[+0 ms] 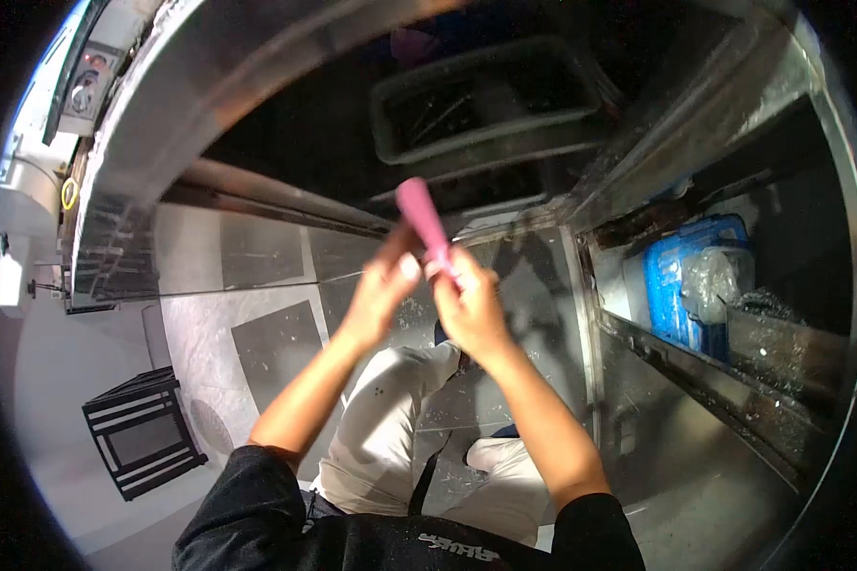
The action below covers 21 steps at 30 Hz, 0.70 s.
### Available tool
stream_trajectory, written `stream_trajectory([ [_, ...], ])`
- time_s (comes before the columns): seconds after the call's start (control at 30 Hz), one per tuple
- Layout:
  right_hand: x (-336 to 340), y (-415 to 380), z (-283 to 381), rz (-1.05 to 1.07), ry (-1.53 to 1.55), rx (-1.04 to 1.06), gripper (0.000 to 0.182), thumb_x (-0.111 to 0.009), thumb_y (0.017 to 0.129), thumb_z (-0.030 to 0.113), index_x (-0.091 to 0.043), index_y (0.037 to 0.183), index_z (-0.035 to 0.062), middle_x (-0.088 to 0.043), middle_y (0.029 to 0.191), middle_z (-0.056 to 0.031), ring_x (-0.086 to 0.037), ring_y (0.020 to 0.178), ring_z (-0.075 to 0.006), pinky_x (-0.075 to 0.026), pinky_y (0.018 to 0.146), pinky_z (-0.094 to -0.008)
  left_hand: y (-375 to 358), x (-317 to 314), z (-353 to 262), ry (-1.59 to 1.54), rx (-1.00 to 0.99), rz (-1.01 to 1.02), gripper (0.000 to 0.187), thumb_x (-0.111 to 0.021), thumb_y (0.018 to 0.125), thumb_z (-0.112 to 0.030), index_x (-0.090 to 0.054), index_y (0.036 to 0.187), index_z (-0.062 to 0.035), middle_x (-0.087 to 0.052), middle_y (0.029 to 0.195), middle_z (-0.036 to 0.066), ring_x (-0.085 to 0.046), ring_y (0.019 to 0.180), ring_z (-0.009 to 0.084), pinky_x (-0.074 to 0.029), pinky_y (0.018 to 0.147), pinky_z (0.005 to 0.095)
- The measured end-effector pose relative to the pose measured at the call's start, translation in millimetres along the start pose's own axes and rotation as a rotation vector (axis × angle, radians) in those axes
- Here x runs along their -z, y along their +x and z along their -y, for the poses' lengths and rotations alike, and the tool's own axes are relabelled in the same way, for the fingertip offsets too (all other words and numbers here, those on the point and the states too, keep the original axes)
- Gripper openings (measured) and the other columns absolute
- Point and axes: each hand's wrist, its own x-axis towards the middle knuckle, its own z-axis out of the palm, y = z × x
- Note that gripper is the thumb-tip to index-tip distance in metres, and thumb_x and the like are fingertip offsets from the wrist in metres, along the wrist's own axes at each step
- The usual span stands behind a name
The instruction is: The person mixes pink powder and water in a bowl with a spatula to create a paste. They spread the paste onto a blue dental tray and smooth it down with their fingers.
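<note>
My right hand (468, 303) is closed around the narrow lower end of a long pink thing (421, 217). It is wider and rounded at its upper end, leans to the upper left and is slightly blurred, so its kind does not show. Just left of it is my left hand (381, 293), raised at about the same height. Its thumb points up, while motion smears its fingers where they overlap the pink thing's left side. Both forearms reach forward over my legs, in front of a dark metal-framed opening.
A dark tray with a pale rim (390, 152) lies inside the opening ahead. To the right, a blue container (671, 290) and a clear plastic bag (714, 285) sit behind a metal rail (695, 385). A black slatted rack (143, 433) stands at the lower left.
</note>
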Motion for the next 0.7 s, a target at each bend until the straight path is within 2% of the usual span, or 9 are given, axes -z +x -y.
stream_trajectory([
  [0.07,-16.2,6.7,15.8,0.073,-0.031,0.069,0.01,-0.054,0.08,0.006,-0.054,0.089,0.0014,-0.057,0.066,-0.0195,-0.062,0.063,-0.033,-0.044,0.055,-0.0382,-8.5,-20.9,-40.1,-0.138,0.109,-0.038,0.045,-0.049,0.095,-0.022,-0.042,0.132,0.003,-0.055,0.117,0.014,-0.055,0.1,0.0164,-0.043,0.087,0.0275],
  [0.1,-16.6,13.7,29.0,0.177,0.009,0.093,0.012,-0.054,0.078,0.006,-0.052,0.088,-0.0003,-0.055,0.064,-0.02,-0.06,0.061,-0.0365,-0.044,0.056,-0.0427,-10.4,-14.2,-53.2,0.017,0.155,-0.103,0.036,-0.049,0.096,-0.02,-0.049,0.123,0.0034,-0.058,0.107,0.011,-0.055,0.089,0.0145,-0.045,0.081,0.0264],
  [0.13,-9.3,21.7,37.6,0.424,-0.01,-0.008,0.024,-0.057,0.078,0.007,-0.055,0.101,-0.0014,-0.063,0.079,-0.018,-0.064,0.071,-0.0315,-0.049,0.066,-0.0377,-10.3,-4.2,-67.2,0.174,0.189,-0.175,0.03,-0.048,0.096,-0.019,-0.056,0.114,0.0038,-0.06,0.097,0.009,-0.056,0.077,0.0127,-0.046,0.074,0.0253],
  [0.2,-3.2,41.4,39.0,0.656,0.118,0.058,0.041,-0.061,0.081,0.012,-0.053,0.119,-0.0009,-0.064,0.107,-0.0146,-0.062,0.095,-0.0261,-0.046,0.086,-0.0332,-22.6,8.1,-78.6,0.127,-0.027,-0.346,0.022,-0.049,0.095,-0.014,-0.06,0.098,0.0041,-0.063,0.094,0.012,-0.057,0.071,0.014,-0.048,0.067,0.0265],
  [0.23,13.0,67.0,54.4,0.883,0.525,-0.493,0.051,-0.059,0.088,0.022,-0.046,0.131,-0.0025,-0.053,0.128,-0.0121,-0.05,0.116,-0.0225,-0.037,0.101,-0.0333,-26.1,15.3,-105.4,0.02,-0.065,-0.359,0.02,-0.049,0.094,-0.013,-0.06,0.094,0.0044,-0.064,0.095,0.013,-0.059,0.074,0.0161,-0.049,0.067,0.0274],
  [0.27,14.0,94.5,57.6,0.747,0.404,-0.274,0.048,-0.053,0.092,0.026,-0.046,0.13,-0.0024,-0.051,0.128,-0.014,-0.045,0.121,-0.021,-0.034,0.103,-0.0377,-30.2,21.1,-135.3,-0.095,-0.095,-0.365,0.019,-0.05,0.094,-0.011,-0.06,0.09,0.0046,-0.065,0.096,0.014,-0.06,0.077,0.0182,-0.049,0.067,0.0283],
  [0.4,-26.8,169.5,40.4,0.31,-0.384,-0.204,0.049,-0.051,0.091,0.027,-0.045,0.131,-0.0011,-0.05,0.13,-0.0145,-0.045,0.122,-0.0233,-0.034,0.103,-0.0374,-44.4,72.3,-199.8,0.178,-0.323,-0.164,0.027,-0.048,0.096,-0.017,-0.058,0.084,0.0049,-0.063,0.1,0.022,-0.062,0.087,0.0257,-0.055,0.064,0.0332],
  [0.5,-58.7,181.6,33.8,0.29,-0.706,-0.28,0.049,-0.05,0.091,0.028,-0.045,0.131,-0.0001,-0.049,0.131,-0.015,-0.045,0.122,-0.0251,-0.035,0.103,-0.0371,-53.2,82.0,-242.9,-0.03,-0.172,-0.266,0.024,-0.055,0.091,-0.015,-0.062,0.08,0.0045,-0.066,0.096,0.017,-0.062,0.084,0.023,-0.05,0.071,0.0332],
  [0.7,-54.0,138.8,69.9,0.352,-0.828,-0.319,0.049,-0.048,0.09,0.029,-0.045,0.131,0.0018,-0.048,0.134,-0.0158,-0.045,0.122,-0.0287,-0.035,0.103,-0.0365,-26.8,96.4,-318.5,-0.142,-0.167,-0.221,0.023,-0.052,0.093,-0.014,-0.06,0.088,0.0065,-0.064,0.099,0.018,-0.062,0.064,0.0161,-0.049,0.058,0.0255],
])
